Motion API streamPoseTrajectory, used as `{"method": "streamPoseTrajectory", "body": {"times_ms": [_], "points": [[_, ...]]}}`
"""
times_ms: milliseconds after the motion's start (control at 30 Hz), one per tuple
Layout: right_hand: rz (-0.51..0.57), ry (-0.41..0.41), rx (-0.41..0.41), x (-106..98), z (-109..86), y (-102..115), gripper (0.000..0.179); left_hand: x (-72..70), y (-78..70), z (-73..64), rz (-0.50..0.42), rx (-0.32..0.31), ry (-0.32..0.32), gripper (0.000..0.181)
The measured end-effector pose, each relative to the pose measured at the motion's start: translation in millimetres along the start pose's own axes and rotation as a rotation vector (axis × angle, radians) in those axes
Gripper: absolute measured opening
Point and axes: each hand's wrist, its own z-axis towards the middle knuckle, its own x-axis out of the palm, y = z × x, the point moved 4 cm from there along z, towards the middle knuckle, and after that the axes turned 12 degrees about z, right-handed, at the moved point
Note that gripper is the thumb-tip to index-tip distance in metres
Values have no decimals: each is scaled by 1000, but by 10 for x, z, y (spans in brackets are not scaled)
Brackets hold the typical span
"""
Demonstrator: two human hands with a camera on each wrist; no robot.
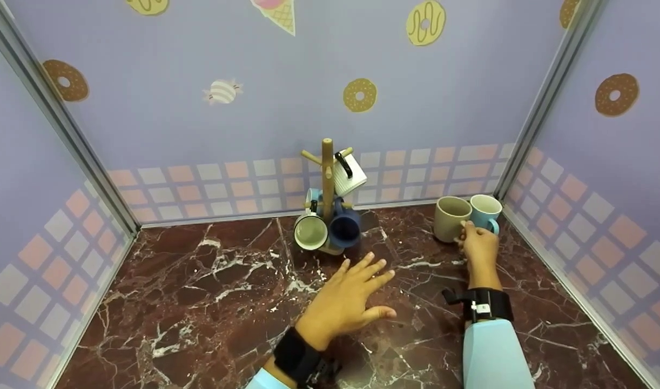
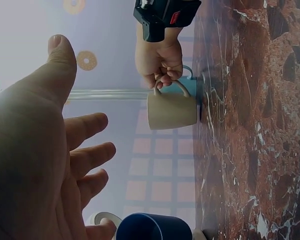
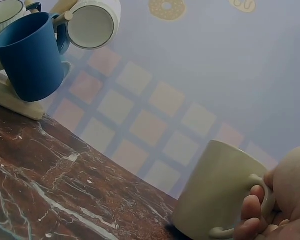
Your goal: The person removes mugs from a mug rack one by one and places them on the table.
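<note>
I have right grip [image 1: 478,247] pinching beige mug [image 1: 448,226] by handle [image 2: 182,88]; mug at ten-thirty from grip, long axis upright, table [image 1: 200,286] contact unclear. Wooden mug tree [image 1: 328,183] nine o'clock from mug; left grip [image 1: 343,302], fingers spread, nearer tree.

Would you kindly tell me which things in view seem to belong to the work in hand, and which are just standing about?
Seemingly in the work:
beige mug, its handle gripped by the right hand
wooden mug rack, probably, since mugs hang on it

Seemingly just nearby:
light blue mug, standing beside the beige one
dark blue mug, hung on the rack
white mug, hung higher up
</note>
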Motion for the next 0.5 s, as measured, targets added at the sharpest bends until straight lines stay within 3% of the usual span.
{"method": "streamPoseTrajectory", "body": {"times_ms": [500], "points": [[-20, 30, 60, -22, 20, -50, 45, 19, -15, 18, 22, 4, 10, 89]]}}
